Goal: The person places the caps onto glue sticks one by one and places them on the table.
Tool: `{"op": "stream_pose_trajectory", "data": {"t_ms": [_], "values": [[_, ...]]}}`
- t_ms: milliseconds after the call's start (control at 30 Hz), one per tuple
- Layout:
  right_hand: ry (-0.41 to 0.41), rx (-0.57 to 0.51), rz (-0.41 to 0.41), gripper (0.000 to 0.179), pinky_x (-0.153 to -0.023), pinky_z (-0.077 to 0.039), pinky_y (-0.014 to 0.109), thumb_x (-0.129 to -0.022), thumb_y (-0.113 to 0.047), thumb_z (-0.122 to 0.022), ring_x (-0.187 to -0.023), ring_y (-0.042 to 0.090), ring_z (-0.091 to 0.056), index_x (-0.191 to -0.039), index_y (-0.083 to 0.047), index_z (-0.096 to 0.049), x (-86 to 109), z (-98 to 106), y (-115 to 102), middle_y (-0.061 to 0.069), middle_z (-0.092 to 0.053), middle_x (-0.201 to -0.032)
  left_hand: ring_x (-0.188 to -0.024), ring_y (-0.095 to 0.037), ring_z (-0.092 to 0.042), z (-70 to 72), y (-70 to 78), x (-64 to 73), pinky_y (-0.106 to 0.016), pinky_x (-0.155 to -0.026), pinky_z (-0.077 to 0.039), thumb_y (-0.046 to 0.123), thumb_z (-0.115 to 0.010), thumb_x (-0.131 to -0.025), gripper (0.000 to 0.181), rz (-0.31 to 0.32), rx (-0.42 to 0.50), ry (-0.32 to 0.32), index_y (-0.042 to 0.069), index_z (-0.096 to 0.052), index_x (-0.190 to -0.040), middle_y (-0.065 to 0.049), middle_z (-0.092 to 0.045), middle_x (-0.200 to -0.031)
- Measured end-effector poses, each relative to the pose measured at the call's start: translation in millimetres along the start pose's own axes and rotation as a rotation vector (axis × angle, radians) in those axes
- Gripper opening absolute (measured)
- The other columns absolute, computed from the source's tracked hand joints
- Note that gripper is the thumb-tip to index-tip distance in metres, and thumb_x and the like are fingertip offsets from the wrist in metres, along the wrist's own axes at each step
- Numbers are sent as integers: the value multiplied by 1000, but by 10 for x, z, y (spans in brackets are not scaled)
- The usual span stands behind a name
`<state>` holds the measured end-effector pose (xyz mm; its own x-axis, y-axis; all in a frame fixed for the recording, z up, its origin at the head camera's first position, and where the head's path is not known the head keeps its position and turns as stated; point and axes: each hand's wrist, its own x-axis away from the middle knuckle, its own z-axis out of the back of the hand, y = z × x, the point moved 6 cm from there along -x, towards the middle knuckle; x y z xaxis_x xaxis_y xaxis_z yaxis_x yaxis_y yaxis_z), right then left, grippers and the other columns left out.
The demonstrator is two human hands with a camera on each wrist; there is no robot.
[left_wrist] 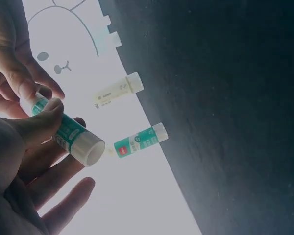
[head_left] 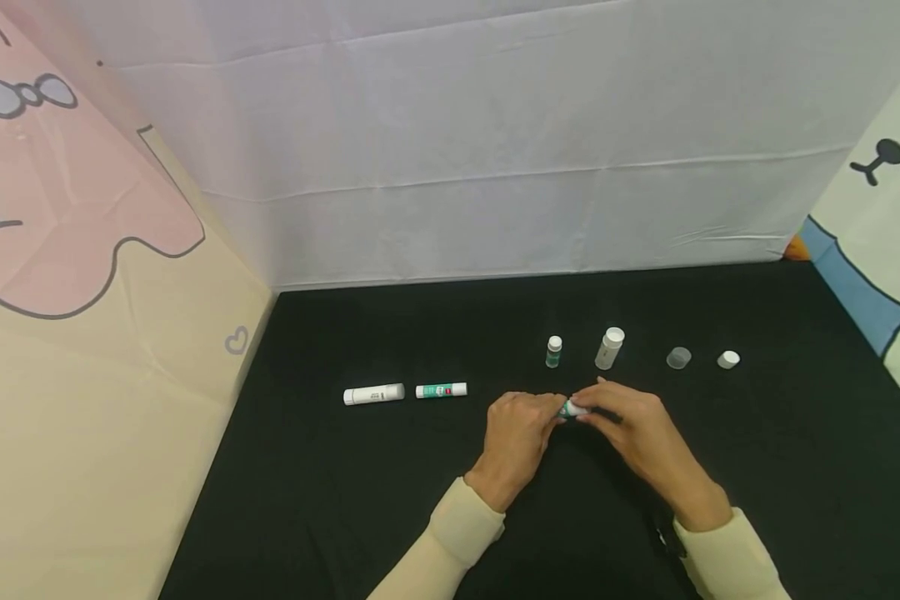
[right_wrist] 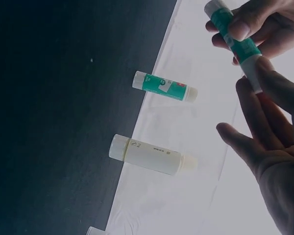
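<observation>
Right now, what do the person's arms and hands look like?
The left sleeve and right sleeve are pale cream with wide cuffs. The left hand and right hand wear no gloves. A dark thing by the right cuff is too dim to name.

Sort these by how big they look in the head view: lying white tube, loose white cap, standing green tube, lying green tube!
Largest to smallest:
1. Lying white tube
2. Lying green tube
3. Standing green tube
4. Loose white cap
</observation>
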<state>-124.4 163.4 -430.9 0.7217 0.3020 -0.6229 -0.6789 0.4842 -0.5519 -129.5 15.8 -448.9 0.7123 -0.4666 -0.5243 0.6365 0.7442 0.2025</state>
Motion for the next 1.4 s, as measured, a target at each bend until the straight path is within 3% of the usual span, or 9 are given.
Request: {"op": "stream_pose_trajectory", "data": {"t_ms": [233,467,767,900,1133,1400], "values": [[51,-18,10,47,-113,-43,19,-56,27,-87,-85,27,-77,-93,-1,-78,-5,1,-30,7,-79,-90,-67,-2,-68,31,33,-11,-23,-72,-55,28,-85,-82,15,-57,-93,56,20,-74,-89,10,-73,-76],[67,-26,10,44,-112,-44,20,-57,26,-88,-83,27,-77,-92,0,-79,-4,-7,-50,7,-79,-88,-71,-4,-71,43,65,-7,-30,-83,-61,30,-85,-82,17,-89,-182,60,19,-73,-87,10,-73,-78],[63,-27,-14,44,-113,-45,23,-57,26,-88,-82,25,-78,-91,-1,-79,-7,-30,-49,7,-80,-89,-71,-5,-71,68,86,8,-31,-85,-62,19,-86,-85,12,-104,-176,76,16,-76,-89,8,-75,-81],[63,-24,-36,41,-112,-44,21,-58,24,-89,-86,17,-78,-90,0,-80,-6,-42,-38,8,-80,-87,-71,-6,-71,65,92,15,-32,-86,-62,15,-85,-85,10,-117,-186,85,15,-76,-90,8,-76,-84],[63,-24,-66,39,-110,-44,17,-58,23,-90,-82,27,-78,-88,1,-80,9,-65,-13,8,-80,-86,-72,-7,-71,47,114,26,-32,-88,-62,10,-84,-86,11,-141,-226,73,15,-76,-90,9,-76,-84],[68,-53,-113,37,-105,-48,17,-58,22,-90,-83,20,-78,-86,1,-80,33,-98,48,8,-80,-85,-70,-7,-70,57,146,27,-33,-88,-62,5,-82,-86,13,-146,-246,73,15,-75,-89,8,-76,-84]]}}
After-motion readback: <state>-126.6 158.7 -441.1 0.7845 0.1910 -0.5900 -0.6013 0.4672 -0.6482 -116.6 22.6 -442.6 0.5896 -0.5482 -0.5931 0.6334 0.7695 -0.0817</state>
